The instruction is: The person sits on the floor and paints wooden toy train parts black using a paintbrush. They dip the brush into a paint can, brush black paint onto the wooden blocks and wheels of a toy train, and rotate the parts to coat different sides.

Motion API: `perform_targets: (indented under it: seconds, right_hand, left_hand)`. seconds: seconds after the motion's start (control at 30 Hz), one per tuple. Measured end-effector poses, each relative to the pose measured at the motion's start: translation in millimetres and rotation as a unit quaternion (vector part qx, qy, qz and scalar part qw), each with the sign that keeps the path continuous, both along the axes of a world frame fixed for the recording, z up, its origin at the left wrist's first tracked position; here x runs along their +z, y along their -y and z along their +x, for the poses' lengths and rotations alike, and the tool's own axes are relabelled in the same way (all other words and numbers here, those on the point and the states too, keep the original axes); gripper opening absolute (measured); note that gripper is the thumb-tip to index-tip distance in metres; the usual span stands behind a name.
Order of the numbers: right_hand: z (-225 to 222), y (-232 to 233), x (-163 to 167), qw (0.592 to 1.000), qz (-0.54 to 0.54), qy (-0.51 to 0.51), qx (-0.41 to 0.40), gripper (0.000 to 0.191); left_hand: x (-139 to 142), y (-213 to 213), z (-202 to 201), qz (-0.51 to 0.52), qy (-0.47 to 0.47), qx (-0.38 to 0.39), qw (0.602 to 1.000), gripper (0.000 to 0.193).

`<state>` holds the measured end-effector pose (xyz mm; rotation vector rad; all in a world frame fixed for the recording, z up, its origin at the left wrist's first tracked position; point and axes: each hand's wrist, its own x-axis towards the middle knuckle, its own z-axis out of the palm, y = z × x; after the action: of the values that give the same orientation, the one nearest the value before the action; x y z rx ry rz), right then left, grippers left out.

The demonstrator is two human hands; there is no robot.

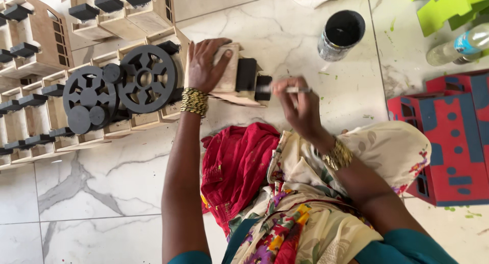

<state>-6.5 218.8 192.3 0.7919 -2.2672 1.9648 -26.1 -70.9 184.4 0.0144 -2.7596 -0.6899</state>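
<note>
My left hand (205, 62) lies flat on top of a small plain wooden toy piece (232, 85), pressing it down on the marble floor. One end of that piece carries a black-painted block (247, 74). My right hand (298, 105) pinches a thin paintbrush (285, 90) whose tip touches the black end of the piece. Gold bangles ring both wrists. A tin of black paint (341, 33) stands open just beyond my right hand.
Rows of unpainted wooden toy pieces with black parts (41, 106) and two black gear-like wheels (122, 88) lie at the left. A red and blue painted wooden model (451, 136) sits at the right, a plastic bottle (461, 45) and green pieces (448, 6) beyond it.
</note>
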Motion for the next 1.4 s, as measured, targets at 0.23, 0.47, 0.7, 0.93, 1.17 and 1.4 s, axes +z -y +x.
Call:
perform_targets:
  seconds: [0.23, 0.47, 0.7, 0.93, 1.17, 1.4]
  right_hand:
    - [-26.8, 34.0, -2.6, 0.993, -0.085, -0.072, 0.034, 0.007]
    - [-39.1, 48.0, 0.8, 0.993, -0.072, -0.093, 0.023, 0.005]
    - [5.5, 14.7, -12.5, 0.994, -0.084, -0.057, 0.034, 0.002]
    - [-28.0, 3.7, -30.6, 0.969, -0.239, 0.065, -0.010, 0.008]
    - [19.9, -18.7, -43.8, 0.959, -0.258, 0.116, 0.005, 0.012]
    - [-9.3, -3.1, -53.0, 0.940, -0.308, 0.143, -0.006, 0.012]
  left_hand:
    - [-2.6, 18.1, 6.4, 0.025, -0.008, 0.005, 1.000, 0.040]
    - [13.2, -14.6, 4.6, 0.006, -0.006, 0.006, 1.000, 0.038]
    - [21.3, -26.9, 5.3, -0.004, -0.007, 0.006, 1.000, 0.037]
    - [18.4, -28.9, 6.4, -0.001, -0.006, 0.010, 1.000, 0.038]
    - [15.8, -20.7, 2.9, 0.000, 0.007, 0.017, 1.000, 0.036]
    - [21.3, -27.3, 8.8, 0.009, 0.001, 0.022, 1.000, 0.038]
